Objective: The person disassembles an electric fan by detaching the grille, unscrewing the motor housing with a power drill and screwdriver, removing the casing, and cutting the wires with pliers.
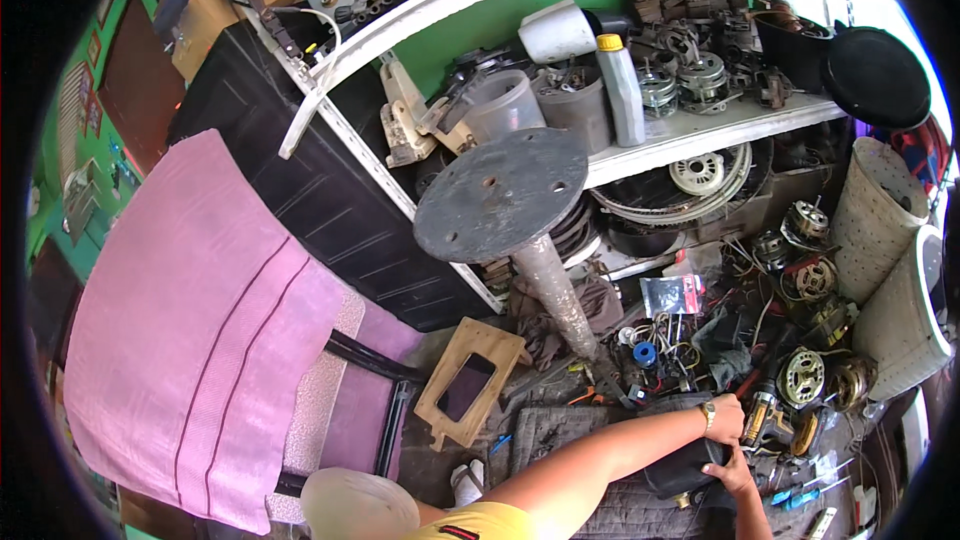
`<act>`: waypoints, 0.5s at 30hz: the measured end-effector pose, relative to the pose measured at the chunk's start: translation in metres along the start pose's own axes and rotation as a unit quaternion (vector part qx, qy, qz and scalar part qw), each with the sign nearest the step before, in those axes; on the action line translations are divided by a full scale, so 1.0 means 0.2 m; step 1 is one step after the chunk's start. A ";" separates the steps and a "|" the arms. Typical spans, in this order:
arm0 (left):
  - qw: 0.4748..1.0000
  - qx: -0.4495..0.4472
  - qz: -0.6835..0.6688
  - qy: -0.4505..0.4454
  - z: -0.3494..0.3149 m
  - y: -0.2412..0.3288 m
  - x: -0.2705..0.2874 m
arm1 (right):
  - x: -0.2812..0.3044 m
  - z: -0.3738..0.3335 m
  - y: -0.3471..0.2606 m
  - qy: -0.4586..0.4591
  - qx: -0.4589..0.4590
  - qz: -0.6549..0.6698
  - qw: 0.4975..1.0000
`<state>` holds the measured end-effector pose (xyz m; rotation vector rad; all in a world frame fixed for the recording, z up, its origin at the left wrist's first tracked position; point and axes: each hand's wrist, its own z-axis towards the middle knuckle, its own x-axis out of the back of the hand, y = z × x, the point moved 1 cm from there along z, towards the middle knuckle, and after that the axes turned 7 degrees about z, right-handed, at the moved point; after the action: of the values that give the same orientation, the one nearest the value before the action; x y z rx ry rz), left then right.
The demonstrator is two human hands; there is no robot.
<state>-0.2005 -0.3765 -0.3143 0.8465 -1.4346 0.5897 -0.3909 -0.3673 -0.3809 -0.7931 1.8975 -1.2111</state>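
Black, smooth-sided casing (683,470) sits low on the quilted grey mat (560,440), between both hands. Left hand (727,418) is curled over its top edge; right hand (733,475) is pressed against its lower right side, fingers wrapped on it. Risk: the casing looks rounded and slick, so it could slip and roll into the copper-wound motors (800,377) just beside it. Loose wires (665,335) close by could snag a wrist. A yellow-handled tool (762,418) touches the left hand.

Matt, rough grey metal disc (502,194) on a rusty metal post (556,292); pink woven cloth (200,330); raw wooden frame (470,381); glossy black plastic part (684,468).
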 end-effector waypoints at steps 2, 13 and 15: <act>0.987 0.153 0.044 0.029 -0.04 0.02 -0.06 | -0.09 0.05 -0.04 -0.006 0.025 0.062 0.998; 0.990 0.073 -0.121 -0.022 -0.14 -0.09 0.03 | -0.07 0.07 -0.05 -0.025 0.063 0.015 0.998; 0.987 0.079 -0.137 -0.015 -0.08 -0.07 0.06 | -0.01 0.06 -0.03 -0.013 0.032 -0.022 0.999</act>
<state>-0.1779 -0.3735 -0.3035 1.1605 -1.2821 0.4870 -0.3797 -0.3724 -0.3787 -0.8169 1.8205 -1.2756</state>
